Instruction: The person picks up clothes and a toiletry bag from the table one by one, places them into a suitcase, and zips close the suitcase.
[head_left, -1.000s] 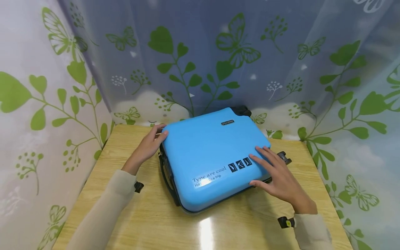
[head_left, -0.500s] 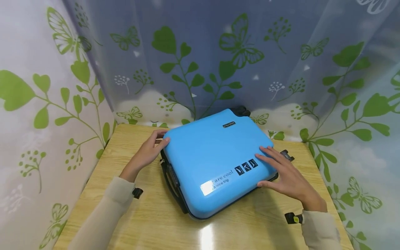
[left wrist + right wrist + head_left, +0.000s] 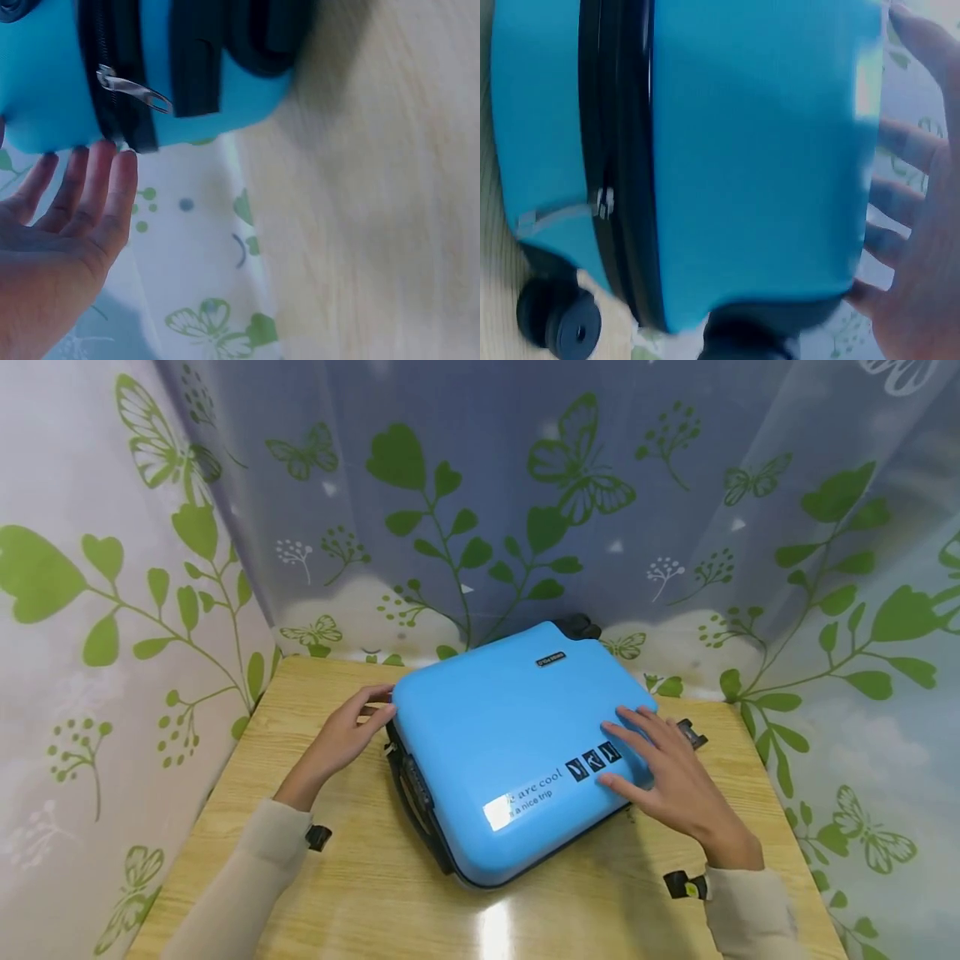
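Note:
A blue hard-shell suitcase [image 3: 495, 710] lies flat, its lettered lid facing up. My left hand [image 3: 347, 735] is at its far left corner, fingertips by the edge; in the left wrist view the extended fingers reach the shell beside the zipper, near a metal zipper pull [image 3: 133, 90]. Over the lid's right side, near the printed black icons, my right hand [image 3: 667, 777] is spread with fingers loosely bent. Whether its fingertips press the lid is hard to tell. The right wrist view has another zipper pull [image 3: 559, 216], blurred. Neither hand grips anything.
Under the suitcase is a light wooden table [image 3: 360, 902]. A black carry handle [image 3: 416, 814] is on the suitcase's left side, and black wheels [image 3: 692, 735] stick out at the right. Patterned curtains [image 3: 480, 510] enclose the back and sides.
The suitcase first shifted slightly right and toward me, then stayed put. My left hand has drawn back from the lid's corner. My right hand has moved left, bringing its thumb over the lid.

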Demonstrator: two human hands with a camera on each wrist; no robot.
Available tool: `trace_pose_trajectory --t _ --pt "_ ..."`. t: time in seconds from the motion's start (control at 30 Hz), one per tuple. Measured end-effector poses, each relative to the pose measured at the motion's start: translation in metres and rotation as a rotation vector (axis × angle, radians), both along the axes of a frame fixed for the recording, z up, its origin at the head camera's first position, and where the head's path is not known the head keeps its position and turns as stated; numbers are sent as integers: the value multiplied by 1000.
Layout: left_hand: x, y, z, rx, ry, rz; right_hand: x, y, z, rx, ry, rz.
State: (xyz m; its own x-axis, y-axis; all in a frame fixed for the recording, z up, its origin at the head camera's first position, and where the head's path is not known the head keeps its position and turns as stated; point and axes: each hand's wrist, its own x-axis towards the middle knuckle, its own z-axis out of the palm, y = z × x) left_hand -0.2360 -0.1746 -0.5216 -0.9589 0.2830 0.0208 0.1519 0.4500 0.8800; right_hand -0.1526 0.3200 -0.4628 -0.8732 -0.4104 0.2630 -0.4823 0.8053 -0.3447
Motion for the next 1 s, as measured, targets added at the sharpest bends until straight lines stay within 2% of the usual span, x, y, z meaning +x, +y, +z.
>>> trace_pose_trajectory --t 0.1,0.2,0.43,0.63,0.7,0.77,0.9,1.0 --pt "4 -5 -8 -28 -15 0 -2 -16 1 12 17 12" --pt "8 -8 -15 -61 -42 -36 -4 -32 2 14 21 29" --pt "16 -13 -23 -70 -79 -105 -5 -70 7 49 21 91" --pt "18 -15 -35 -89 -49 -139 -7 -90 5 66 24 116" --pt "18 -15 -37 -105 -4 -128 -8 -92 4 72 33 108" --pt "17 -16 -38 -160 76 -102 -8 -93 3 76 36 101" --pt "16 -18 -38 -338 305 -28 -8 -93 0 83 45 96" --pt "15 -19 -37 -425 451 40 -8 -94 -1 83 61 101"
